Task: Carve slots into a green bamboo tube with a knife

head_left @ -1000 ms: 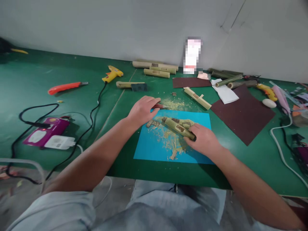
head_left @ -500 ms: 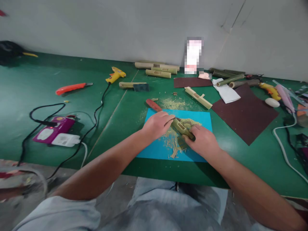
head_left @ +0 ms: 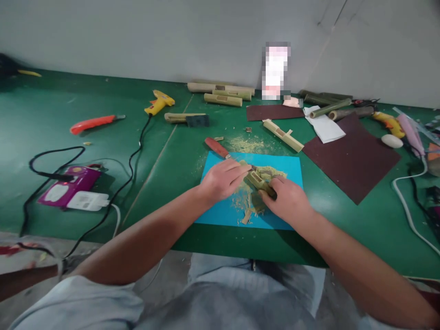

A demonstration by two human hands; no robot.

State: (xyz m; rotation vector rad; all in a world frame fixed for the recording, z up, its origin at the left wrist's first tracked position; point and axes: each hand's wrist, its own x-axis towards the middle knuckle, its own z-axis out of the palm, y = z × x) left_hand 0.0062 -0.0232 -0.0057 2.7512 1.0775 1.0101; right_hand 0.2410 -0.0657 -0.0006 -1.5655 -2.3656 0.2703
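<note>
A short green bamboo tube [head_left: 260, 182] with a rectangular opening cut in its upper side is held slantwise over a blue sheet [head_left: 216, 211]. My left hand [head_left: 223, 178] is closed around its far-left part, fingers lying across the top. My right hand [head_left: 288, 195] grips the near-right end, thumb on the near side. Past my left hand, a tool with a red wooden handle [head_left: 216, 147] points toward the tube; its working end is mostly hidden behind my fingers. Pale bamboo shavings [head_left: 246, 201] and dust are scattered over the sheet around the tube.
Cut bamboo tubes [head_left: 223, 100] lie at the back, and another notched piece [head_left: 283, 135] lies beyond the sheet. Brown sandpaper [head_left: 354, 160] is on the right. To the left are a yellow glue gun [head_left: 160, 102], a red cutter [head_left: 92, 123] and a purple power strip [head_left: 70, 185] with cables.
The view has shifted slightly. Both hands keep their hold on the bamboo tube, which has turned a little; a bit more of its far end shows past my left fingers.
</note>
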